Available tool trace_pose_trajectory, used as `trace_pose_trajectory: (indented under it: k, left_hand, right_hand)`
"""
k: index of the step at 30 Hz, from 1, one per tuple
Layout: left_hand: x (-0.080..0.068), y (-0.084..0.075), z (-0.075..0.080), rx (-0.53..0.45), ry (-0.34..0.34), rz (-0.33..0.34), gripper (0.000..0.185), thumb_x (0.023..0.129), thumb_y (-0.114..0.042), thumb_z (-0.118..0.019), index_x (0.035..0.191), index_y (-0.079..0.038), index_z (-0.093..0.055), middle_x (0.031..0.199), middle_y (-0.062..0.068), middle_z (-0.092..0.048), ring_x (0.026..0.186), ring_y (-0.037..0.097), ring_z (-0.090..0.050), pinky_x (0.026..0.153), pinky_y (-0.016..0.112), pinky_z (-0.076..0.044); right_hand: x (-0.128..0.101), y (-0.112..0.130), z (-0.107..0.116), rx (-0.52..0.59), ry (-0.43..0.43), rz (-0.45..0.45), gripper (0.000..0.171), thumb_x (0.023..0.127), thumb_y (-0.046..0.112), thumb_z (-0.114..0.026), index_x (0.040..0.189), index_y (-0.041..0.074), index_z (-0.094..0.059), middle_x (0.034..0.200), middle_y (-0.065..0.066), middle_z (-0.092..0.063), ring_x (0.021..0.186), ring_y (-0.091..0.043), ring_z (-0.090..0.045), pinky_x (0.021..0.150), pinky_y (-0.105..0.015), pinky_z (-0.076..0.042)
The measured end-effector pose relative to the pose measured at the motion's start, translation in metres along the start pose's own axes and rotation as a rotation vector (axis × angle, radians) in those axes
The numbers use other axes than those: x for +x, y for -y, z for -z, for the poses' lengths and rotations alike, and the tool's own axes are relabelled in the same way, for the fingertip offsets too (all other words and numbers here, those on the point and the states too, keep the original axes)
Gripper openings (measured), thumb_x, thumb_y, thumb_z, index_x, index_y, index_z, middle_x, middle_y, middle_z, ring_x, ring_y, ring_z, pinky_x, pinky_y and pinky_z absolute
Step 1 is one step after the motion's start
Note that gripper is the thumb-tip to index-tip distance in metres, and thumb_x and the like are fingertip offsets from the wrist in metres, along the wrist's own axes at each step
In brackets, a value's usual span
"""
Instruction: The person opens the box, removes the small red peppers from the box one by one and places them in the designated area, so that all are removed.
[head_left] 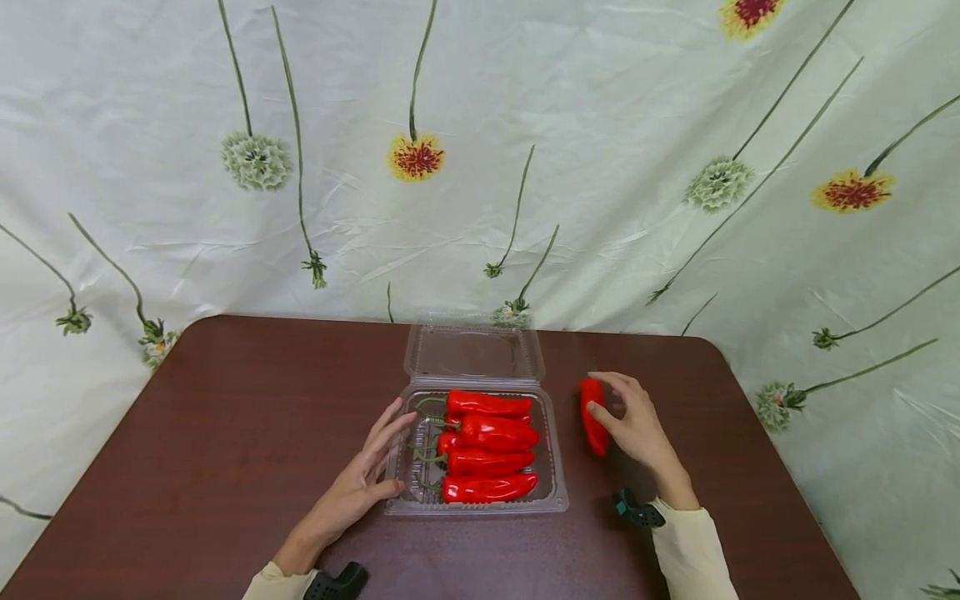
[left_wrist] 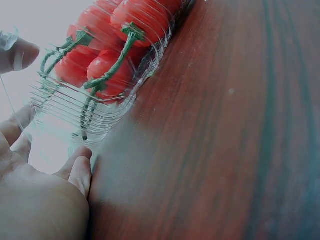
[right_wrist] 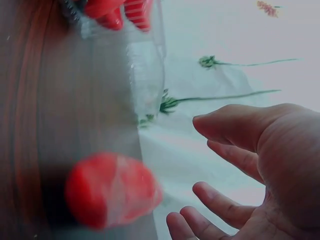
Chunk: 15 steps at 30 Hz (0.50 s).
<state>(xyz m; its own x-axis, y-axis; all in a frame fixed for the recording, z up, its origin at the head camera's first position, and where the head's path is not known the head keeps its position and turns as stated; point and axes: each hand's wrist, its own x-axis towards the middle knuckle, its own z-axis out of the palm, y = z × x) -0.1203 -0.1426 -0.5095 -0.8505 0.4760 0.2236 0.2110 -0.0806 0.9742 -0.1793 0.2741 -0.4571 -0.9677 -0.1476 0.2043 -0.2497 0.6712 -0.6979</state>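
Note:
A clear plastic clamshell box (head_left: 553, 467) lies with its lid folded back, holding several red peppers (head_left: 491, 433) with green stems. My left hand (head_left: 360, 479) rests along the box's left side, thumb by the near corner and fingers spread, fairly straight, toward the far one. To the right of the box is a single red pepper (head_left: 592, 429), blurred in the right wrist view. Over it hovers my right hand (head_left: 636, 421), thumb and fingers apart. The right wrist view shows a gap between the fingertips (right_wrist: 172, 220) and this pepper.
A dark brown wooden table (head_left: 247, 417) carries everything. The raised transparent lid (head_left: 474, 354) reaches the table's far edge. Behind hangs a white cloth (head_left: 345, 208) printed with flowers. Dark wrist bands (head_left: 637, 508) sit at both cuffs.

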Motion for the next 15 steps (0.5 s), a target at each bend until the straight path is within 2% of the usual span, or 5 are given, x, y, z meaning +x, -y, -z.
trace_pose_trajectory:
  k: [15]
  left_hand:
    - [0.001,-0.001,-0.001,-0.003,0.001,-0.001,0.08,0.088,0.009,-0.059,0.158,0.0,-0.021,0.169,0.009,0.011,0.145,-0.009,-0.023,0.112,0.005,-0.018]
  right_hand:
    - [-0.002,0.023,0.002,0.013,0.012,0.031,0.046,0.09,0.007,-0.071,0.135,0.007,-0.06,0.142,-0.023,-0.048,0.123,-0.041,-0.046,0.093,-0.059,-0.051]
